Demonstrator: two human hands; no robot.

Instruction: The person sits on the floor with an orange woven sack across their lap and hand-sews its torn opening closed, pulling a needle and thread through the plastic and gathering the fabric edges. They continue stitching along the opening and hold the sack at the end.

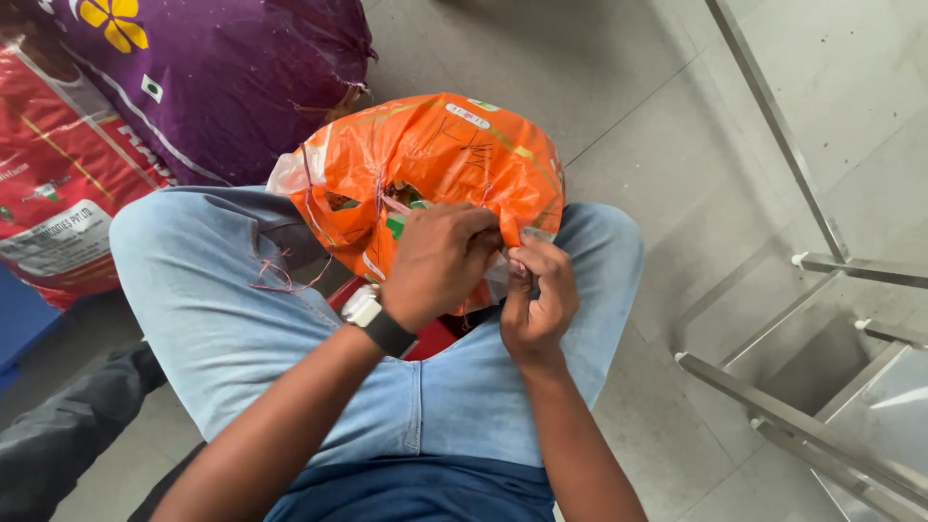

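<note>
Grey tiled floor [628,87] underneath; steel table frame [812,251] off to the right; big purple sack [222,77] lying at upper left, red printed sack [58,184] beside it at the left edge; light blue jeans [213,300] on bent knees, spread wide; orange woven sack [445,155] propped between the knees, top edge turned toward the body, partly torn open with green showing inside; left hand [435,261], black-strapped watch [372,317] at the wrist, fingers closed over the sack's stitched edge; right hand [536,295] just beside it, thumb and fingers pinched together on the same edge; loose reddish thread [275,275] trailing across the left thigh.
</note>
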